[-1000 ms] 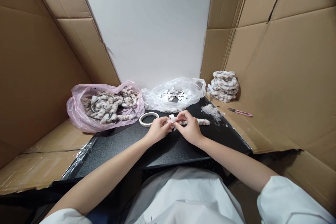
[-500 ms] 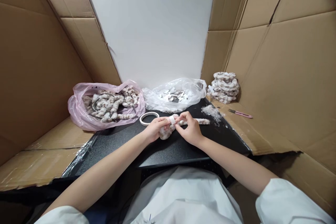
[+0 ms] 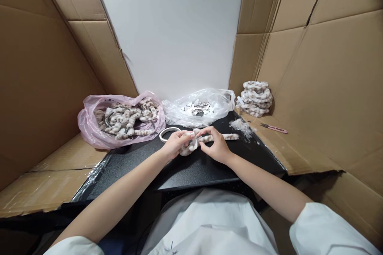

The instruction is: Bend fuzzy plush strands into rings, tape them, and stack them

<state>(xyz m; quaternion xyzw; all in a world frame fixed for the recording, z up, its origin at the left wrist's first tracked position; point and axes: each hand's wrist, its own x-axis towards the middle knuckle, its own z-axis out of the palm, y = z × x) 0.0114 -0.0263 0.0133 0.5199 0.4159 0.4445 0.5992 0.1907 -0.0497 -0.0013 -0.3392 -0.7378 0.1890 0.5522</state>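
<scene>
My left hand (image 3: 176, 144) is closed in a pinch on a narrow white label (image 3: 195, 142), which now hangs bent beside the thumb. Under and around the fingers lies a fluffy white-and-brown plush band (image 3: 231, 137), bunched at its left end and stretching as a straight strip to the right. Above that strip is my right hand (image 3: 218, 146), thumb and index finger curved and apart, their tips close to the label and plush. Whether these tips touch the label is hard to see. A roll of white tape (image 3: 163, 137) lies just behind my left hand, partly covered by it.
A pink plastic bag (image 3: 89, 127) of plush bands stands on the left. Behind my hands a clear bag (image 3: 176, 113) holds small white labels. Stacked plush rings (image 3: 256, 99), fluff scraps (image 3: 241, 127) and pink thread snips (image 3: 273, 128) are right. Cardboard walls (image 3: 335, 87) flank the black table (image 3: 119, 175).
The label has turned from lying flat across the fingers to hanging edge-down. The right thumb and index finger have spread apart slightly; the bunched plush has shifted a little left.
</scene>
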